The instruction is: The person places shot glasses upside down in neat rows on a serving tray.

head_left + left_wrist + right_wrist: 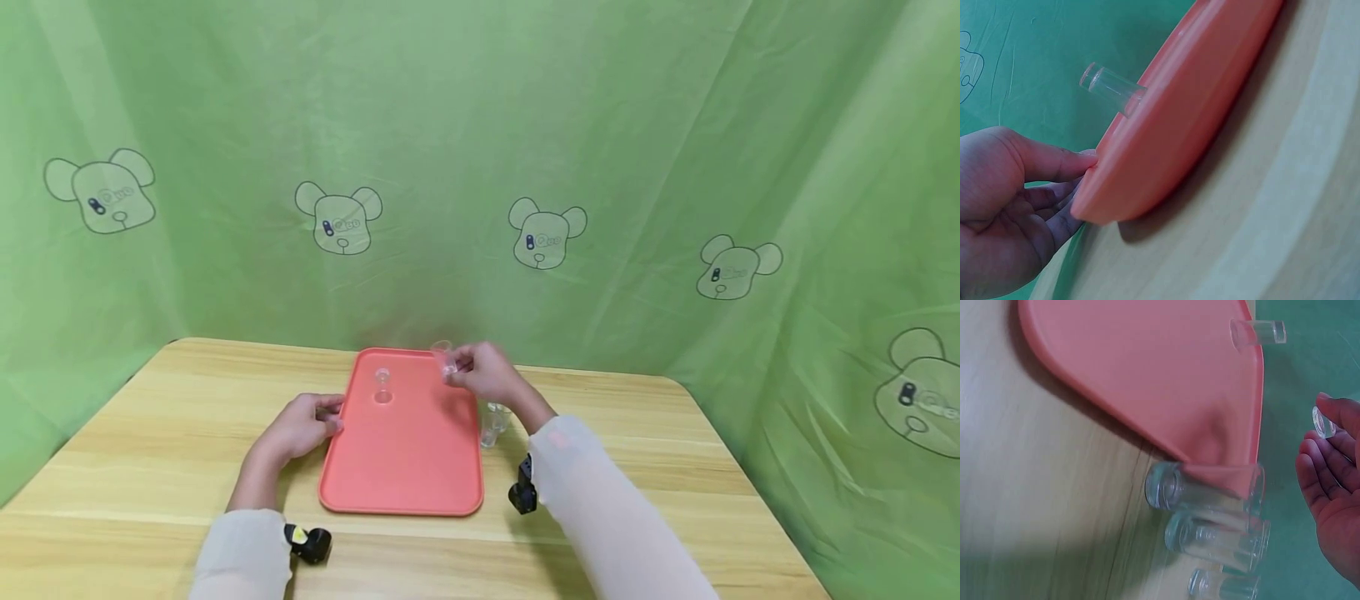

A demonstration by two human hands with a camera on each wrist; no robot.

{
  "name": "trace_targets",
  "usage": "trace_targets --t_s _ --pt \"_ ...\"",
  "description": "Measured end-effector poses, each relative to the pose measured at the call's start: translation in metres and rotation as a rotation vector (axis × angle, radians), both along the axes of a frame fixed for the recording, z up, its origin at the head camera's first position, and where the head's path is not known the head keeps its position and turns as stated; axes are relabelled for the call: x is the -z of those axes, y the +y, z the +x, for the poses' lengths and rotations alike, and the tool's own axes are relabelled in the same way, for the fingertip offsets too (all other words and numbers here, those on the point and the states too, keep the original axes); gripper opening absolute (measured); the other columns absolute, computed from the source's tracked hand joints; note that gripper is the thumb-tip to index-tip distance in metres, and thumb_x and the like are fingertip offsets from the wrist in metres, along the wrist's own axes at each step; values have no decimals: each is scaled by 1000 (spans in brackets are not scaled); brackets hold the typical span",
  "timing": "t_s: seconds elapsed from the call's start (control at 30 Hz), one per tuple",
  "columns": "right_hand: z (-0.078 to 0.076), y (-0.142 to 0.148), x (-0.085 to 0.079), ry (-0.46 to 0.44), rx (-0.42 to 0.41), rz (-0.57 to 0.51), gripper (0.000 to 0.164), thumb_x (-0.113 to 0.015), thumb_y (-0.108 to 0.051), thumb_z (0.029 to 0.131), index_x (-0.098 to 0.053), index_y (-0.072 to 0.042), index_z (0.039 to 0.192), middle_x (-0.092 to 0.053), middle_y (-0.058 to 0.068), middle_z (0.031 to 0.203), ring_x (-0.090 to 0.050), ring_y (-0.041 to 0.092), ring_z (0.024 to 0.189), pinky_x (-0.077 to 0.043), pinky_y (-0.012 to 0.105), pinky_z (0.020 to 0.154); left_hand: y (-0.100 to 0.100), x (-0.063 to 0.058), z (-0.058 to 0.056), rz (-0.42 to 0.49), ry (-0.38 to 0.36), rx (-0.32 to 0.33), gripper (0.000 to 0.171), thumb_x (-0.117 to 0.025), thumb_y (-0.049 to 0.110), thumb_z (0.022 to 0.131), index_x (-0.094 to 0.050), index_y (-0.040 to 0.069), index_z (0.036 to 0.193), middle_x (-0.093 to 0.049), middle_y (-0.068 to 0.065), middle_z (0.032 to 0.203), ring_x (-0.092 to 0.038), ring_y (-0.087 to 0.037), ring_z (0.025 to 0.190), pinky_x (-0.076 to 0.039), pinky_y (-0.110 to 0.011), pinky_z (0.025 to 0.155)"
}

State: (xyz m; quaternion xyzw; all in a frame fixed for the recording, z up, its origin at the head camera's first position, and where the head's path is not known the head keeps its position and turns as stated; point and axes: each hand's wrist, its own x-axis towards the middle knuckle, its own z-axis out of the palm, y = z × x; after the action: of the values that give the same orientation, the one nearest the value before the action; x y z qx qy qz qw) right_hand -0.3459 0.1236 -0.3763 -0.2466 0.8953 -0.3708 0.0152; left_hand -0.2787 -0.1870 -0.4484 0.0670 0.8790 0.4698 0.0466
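My left hand [302,427] pinches the left rim of a pink-red tray [405,467]; in the left wrist view its thumb lies on the rim and the fingers sit against the outer side. Over the tray's far right corner, my right hand [486,372] holds a small clear glass [441,354] by its thick base, between thumb and fingertips. That glass is tilted, rim upward, clear of the tray. Another clear glass [383,387] stands upside down on the tray's far left part, also seen in the left wrist view [1110,89].
Beside the tray's right edge, three clear glasses [1204,487] stand upright in a row on the wooden table [630,467]; my right forearm partly covers them in the head view. A green curtain [450,167] with bear faces hangs behind the table and along its sides.
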Motion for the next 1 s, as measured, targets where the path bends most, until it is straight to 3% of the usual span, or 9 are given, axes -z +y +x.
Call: trace_targets --t_s 0.53,0.77,1.0 --pt "-4 -15 16 -45 85 4 16 -74 -7 90 -75 0 105 -71 7 92 -65 20 85 -58 29 78 0 3 -2 0 -3 2 47 -62 -1 95 -54 -12 140 -70 -20 118 -66 -29 108 -56 -44 95" --pt "-8 -19 24 0 124 88 6 -75 -11 90 -75 -5 91 -68 3 83 -60 17 77 -54 29 72 0 3 -2 4 -2 2 47 -61 -1 95 -53 -12 140 -70 -21 119 -67 -30 109 -56 -43 95" --pt "-9 -24 27 35 116 108 7 -73 -9 87 -71 -4 83 -66 2 76 -57 14 70 -50 26 66 -1 3 -2 2 10 8 47 -60 -2 94 -53 -14 139 -70 -22 118 -67 -29 108 -56 -43 95"
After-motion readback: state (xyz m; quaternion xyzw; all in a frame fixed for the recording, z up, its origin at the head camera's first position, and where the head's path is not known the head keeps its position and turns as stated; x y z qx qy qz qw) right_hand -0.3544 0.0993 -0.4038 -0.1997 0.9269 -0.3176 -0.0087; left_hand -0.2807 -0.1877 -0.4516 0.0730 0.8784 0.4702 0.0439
